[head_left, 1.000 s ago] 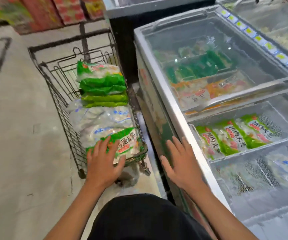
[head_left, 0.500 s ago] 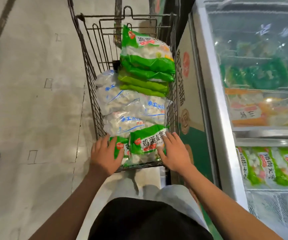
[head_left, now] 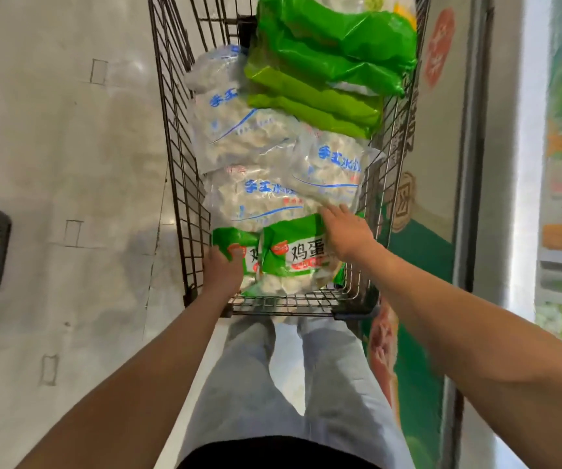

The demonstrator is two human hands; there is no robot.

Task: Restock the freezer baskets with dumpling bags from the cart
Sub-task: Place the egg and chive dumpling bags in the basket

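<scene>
Two green dumpling bags [head_left: 293,262] lie at the near end of the wire cart [head_left: 178,170], overlapping, so the left one's label is half hidden. Behind them I see clear bags with blue print [head_left: 259,194] and a green stack [head_left: 327,72] cut off by the top edge. My left hand [head_left: 222,270] grips the left bag's corner — fingers tucked out of sight. My right hand [head_left: 347,231] lies flat, fingers straight, across the right bag. The freezer [head_left: 476,164] beside is blurred.

You get bright, even light, glare on the freezer [head_left: 530,164] at right, soft motion blur, wide-angle stretch at edges.
</scene>
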